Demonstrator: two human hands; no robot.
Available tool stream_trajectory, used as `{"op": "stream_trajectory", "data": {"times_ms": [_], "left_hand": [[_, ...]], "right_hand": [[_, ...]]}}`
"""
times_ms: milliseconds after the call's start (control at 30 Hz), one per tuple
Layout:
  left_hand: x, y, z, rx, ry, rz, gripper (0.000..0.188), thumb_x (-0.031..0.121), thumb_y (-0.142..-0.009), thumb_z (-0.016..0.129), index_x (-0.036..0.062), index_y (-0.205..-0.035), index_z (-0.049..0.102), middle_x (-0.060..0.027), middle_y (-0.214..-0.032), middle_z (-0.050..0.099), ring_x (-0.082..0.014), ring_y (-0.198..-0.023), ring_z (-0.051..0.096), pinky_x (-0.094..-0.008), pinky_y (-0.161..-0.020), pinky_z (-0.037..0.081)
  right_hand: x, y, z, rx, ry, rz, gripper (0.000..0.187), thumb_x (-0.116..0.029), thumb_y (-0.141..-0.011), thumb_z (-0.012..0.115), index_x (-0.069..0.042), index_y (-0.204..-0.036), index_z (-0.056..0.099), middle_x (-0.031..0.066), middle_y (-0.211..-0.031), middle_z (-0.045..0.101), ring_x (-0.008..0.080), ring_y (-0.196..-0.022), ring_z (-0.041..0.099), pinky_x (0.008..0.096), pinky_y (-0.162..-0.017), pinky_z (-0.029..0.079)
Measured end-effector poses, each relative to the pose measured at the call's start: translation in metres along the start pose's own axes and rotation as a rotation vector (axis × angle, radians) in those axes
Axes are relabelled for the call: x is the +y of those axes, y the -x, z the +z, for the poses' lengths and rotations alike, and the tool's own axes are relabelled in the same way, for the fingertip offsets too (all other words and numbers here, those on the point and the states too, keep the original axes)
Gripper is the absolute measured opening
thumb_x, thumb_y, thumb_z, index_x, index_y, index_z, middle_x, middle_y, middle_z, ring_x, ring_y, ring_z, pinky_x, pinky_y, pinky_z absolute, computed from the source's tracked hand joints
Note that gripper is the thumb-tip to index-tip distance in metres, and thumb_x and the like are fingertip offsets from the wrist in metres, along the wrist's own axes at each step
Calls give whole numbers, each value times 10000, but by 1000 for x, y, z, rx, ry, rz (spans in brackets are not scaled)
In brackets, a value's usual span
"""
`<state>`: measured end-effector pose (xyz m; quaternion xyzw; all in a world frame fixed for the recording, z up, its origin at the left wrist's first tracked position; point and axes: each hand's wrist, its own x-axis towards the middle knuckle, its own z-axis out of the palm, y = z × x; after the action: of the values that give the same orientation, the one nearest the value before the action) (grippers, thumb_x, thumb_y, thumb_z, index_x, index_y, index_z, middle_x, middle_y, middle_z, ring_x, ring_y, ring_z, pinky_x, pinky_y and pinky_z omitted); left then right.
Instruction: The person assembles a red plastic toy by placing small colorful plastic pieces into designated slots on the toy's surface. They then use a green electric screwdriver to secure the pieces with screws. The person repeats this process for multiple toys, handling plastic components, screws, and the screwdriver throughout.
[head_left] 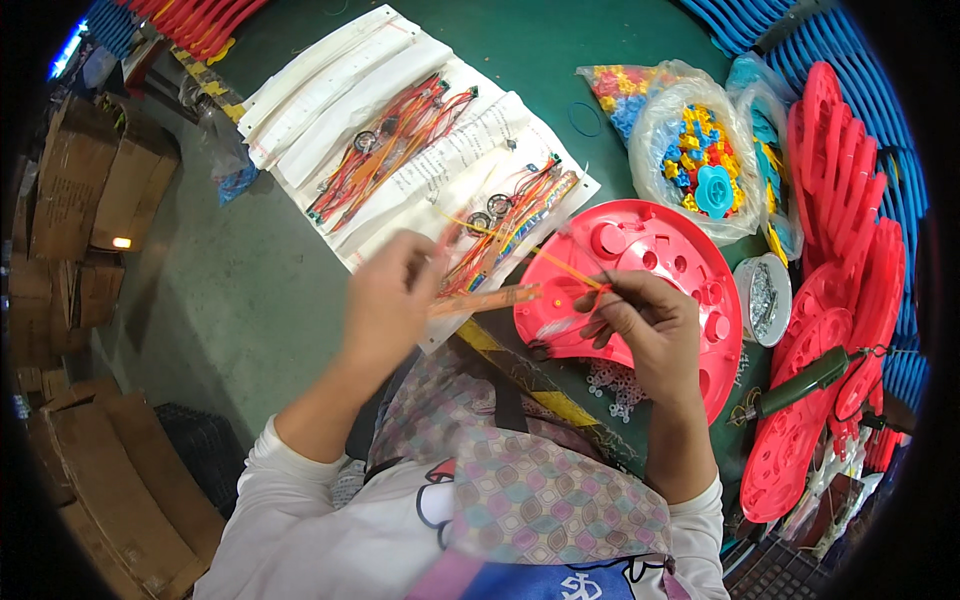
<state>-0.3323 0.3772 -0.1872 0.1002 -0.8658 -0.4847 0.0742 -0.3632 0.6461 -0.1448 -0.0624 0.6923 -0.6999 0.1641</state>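
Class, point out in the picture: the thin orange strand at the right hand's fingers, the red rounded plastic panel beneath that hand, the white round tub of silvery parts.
Orange strand (571,268): head view, along its right part.
Red panel (668,232): head view, bare upper face.
White tub (744,284): head view, left wall.

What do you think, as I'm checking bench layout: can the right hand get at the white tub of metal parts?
Probably yes: the white tub is open-topped, with only the red panel between, though the right hand pinches an orange strand.

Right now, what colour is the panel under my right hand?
The panel is red; see the head view.
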Motion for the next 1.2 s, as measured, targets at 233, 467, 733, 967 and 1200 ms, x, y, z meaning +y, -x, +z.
{"op": "stream_trajectory", "data": {"times_ms": [233, 467, 733, 967, 1200], "left_hand": [[-21, -23, -25, 184, 37, 53, 123, 132, -955, 698, 40, -1026, 657, -97, -847, 710, -186, -688, 681, -321, -640, 525], [-15, -13, -9, 72, -110, 79, 143, 163, -947, 711, 35, -940, 647, -99, -833, 708, -207, -709, 702, -317, -653, 536], [-22, -19, -13, 308, 433, 49, 146, 123, -974, 692, 5, -928, 619, -10, -798, 666, -62, -739, 620, -266, -649, 492], [-27, -19, -12, 187, -258, 47, 113, 130, -933, 696, 36, -944, 633, -122, -820, 712, -274, -731, 714, -380, -667, 537], [-11, -13, -13, 129, -45, -25, 138, 135, -942, 702, 9, -926, 648, -111, -778, 706, -192, -678, 694, -328, -618, 529]], "right_hand": [[6, -2, -3, 138, 126, -154, 177, -39, -1021, 592, 54, -1160, 653, 137, -927, 755, 143, -684, 698, 251, -578, 542], [23, 1, 6, 105, 89, 46, 192, -36, -1011, 612, 49, -1180, 643, 101, -981, 764, 113, -761, 700, 220, -614, 514], [21, 0, 8, 320, -83, -299, 150, -56, -1033, 593, 33, -1149, 623, 143, -989, 756, 135, -732, 706, 235, -608, 513], [31, 2, 1, 270, 468, -101, 265, -48, -955, 689, 7, -1206, 621, 145, -1044, 714, 194, -846, 677, 310, -737, 537], [9, -23, 41, 156, 1018, -754, 383, -53, -795, 754, -55, -1167, 662, 102, -1154, 636, 292, -1145, 575, 433, -952, 445]]}}
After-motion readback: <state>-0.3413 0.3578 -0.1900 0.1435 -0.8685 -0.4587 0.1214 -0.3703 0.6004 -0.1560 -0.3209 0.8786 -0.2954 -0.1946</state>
